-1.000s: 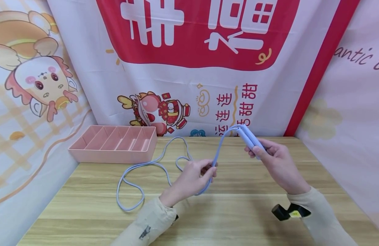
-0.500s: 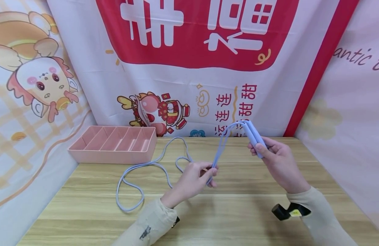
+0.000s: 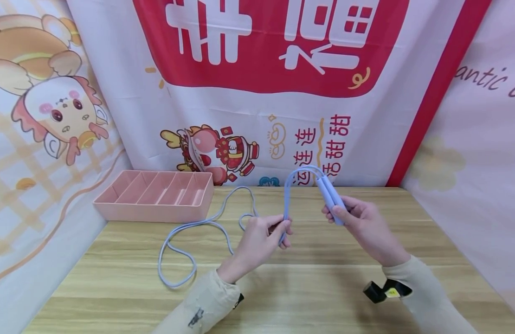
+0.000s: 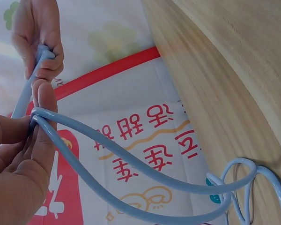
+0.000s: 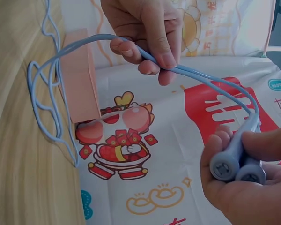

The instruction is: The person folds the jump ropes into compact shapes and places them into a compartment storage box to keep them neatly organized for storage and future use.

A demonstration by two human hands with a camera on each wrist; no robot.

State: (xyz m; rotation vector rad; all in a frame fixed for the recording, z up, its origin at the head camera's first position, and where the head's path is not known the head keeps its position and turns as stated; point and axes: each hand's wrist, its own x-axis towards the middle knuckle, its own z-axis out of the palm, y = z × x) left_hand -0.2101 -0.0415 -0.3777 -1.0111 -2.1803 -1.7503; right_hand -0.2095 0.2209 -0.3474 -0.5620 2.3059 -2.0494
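Observation:
A light blue jump rope (image 3: pixel 287 185) has two slim handles (image 3: pixel 329 197) side by side. My right hand (image 3: pixel 362 222) grips both handles above the table, their cord ends tilted up and left; the right wrist view shows the round butt ends (image 5: pixel 225 166). My left hand (image 3: pixel 261 239) pinches the doubled cord between thumb and fingers, left of the handles and lower. Between the hands the cord arches upward. Beyond my left hand the rest of the cord (image 3: pixel 178 227) trails in loose loops on the wooden table.
A pink divided box (image 3: pixel 157 195) stands at the table's back left, close to the trailing cord (image 3: pixel 217 215). A printed cloth (image 3: pixel 241 106) hangs behind the wooden table (image 3: pixel 316 301), with more printed cloth at both sides.
My right hand has shifted left and a little down with the handles, after rising slightly before. The cord between the hands bows more. My left hand keeps its pinch, moving slightly left.

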